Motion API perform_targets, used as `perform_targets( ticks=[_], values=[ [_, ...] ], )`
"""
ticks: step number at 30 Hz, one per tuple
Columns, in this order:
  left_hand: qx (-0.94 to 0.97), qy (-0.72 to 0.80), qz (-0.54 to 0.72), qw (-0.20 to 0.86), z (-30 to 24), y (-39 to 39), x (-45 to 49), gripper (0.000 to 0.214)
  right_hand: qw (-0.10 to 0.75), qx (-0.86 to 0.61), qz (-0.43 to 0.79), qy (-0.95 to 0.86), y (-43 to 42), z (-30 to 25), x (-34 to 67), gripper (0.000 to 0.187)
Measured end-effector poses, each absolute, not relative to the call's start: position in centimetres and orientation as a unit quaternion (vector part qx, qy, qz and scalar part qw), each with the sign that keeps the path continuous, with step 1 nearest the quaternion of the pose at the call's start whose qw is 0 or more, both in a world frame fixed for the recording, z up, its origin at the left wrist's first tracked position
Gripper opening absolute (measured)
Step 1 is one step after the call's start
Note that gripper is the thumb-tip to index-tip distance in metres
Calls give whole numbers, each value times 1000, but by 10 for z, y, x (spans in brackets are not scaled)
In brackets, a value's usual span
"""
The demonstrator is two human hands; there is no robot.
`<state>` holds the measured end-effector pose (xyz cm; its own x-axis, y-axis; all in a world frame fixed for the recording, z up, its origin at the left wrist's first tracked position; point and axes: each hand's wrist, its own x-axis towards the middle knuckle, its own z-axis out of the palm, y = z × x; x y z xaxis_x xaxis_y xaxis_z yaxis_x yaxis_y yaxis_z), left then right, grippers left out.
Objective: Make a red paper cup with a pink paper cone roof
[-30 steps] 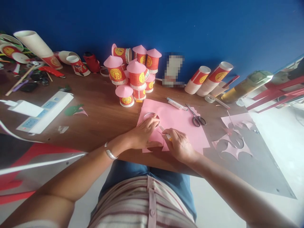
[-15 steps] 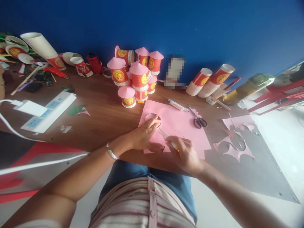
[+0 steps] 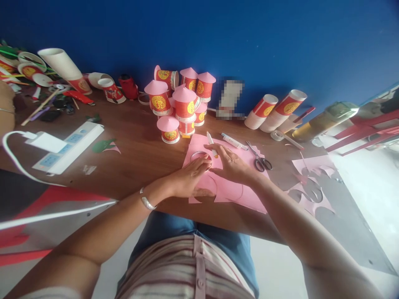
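Note:
A pink paper sheet (image 3: 232, 189) lies on the brown table (image 3: 134, 153) in front of me. My left hand (image 3: 187, 178) presses a round ring (image 3: 199, 156) flat on the sheet, fingers curled over its rim. My right hand (image 3: 230, 164) reaches across just beyond the ring and is closed on a white pen (image 3: 212, 143) whose tip points away from me. Curved pen lines show on the paper near my left hand.
Scissors (image 3: 259, 157) and a white tube (image 3: 233, 141) lie on the paper's far edge. A pile of red cups with pink cone lids (image 3: 179, 104) stands behind. A white power strip (image 3: 68, 147) lies at the left, stacked cups (image 3: 274, 110) and pink offcuts (image 3: 308, 178) at the right.
My right hand has moved with the pen from the near side of the ring up and over to its far side. The left hand has stayed on the ring.

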<state>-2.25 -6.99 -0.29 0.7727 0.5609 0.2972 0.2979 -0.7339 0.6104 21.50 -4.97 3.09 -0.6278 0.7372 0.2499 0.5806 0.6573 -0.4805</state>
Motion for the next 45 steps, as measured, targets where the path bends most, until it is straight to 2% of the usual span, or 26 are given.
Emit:
perform_targets(
  ticks=[5,9,13,16,19,22,26,31,36,40,43,45],
  values=[
    [896,263,228,275,-7,-71,-23,98,181,-347,191,-900,-30,23,214,68],
    [894,274,215,282,-1,-71,-23,96,178,-347,207,-897,-28,18,212,63],
    [895,266,210,292,5,-69,-25,76,180,-363,216,-888,-29,18,211,60],
    [893,262,231,285,13,-66,-30,45,179,-371,219,-884,-29,18,211,60],
    [879,313,284,221,22,-56,-34,24,176,-374,219,-884,-29,17,210,61],
    [871,361,315,113,31,-39,-30,29,173,-378,214,-884,-28,18,210,61],
    [909,333,247,46,39,-18,-15,40,166,-380,206,-886,-28,19,209,58],
    [931,339,135,2,43,-9,-4,26,162,-376,204,-889,-28,18,210,76],
    [903,390,171,-50,45,-13,-24,17,176,-363,215,-889,-28,17,211,89],
    [864,430,260,1,51,-38,-55,18,198,-351,221,-888,-26,12,212,108],
    [818,413,388,98,58,-67,-74,8,187,-362,221,-886,-25,10,213,104],
    [766,432,432,198,59,-85,-80,11,182,-368,226,-883,-25,12,213,101]
  ],
)
